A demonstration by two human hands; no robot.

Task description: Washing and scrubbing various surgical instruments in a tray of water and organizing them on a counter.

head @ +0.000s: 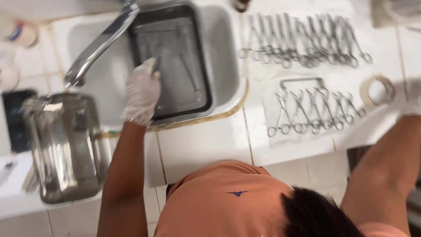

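The left hands' glove-covered one, a white-gloved left hand (141, 91), is curling its fingers around the near rim of a shallow rectangular stainless-steel tray (173, 61) that is sitting inside a white ceramic sink (221, 52); it also seems to be pinching a thin dark object at the fingertips, though the blur is keeping me from telling what that is. A few slim metal instruments are lying in the tray just beyond this hand. A long chrome tap spout (101, 44) is reaching over the sink just to the outer side of the left hand, its end hanging near the wrist. Nearer the body on that same side, a lidded rectangular steel box (61, 145) is resting on the white tiled desk (197, 145), with a dark flat phone-like object (15, 118) beside it. The white-gloved right hand (412, 103) is showing only at the frame's edge, so I cannot tell whether it is open or closed. Just inward of it, a roll of pale tape (377, 90) is lying on the desk, and between the two hands two rows of steel scissor-handled clamps (313, 112) are lying side by side on white cloth, the farther row (302, 41) being longer.
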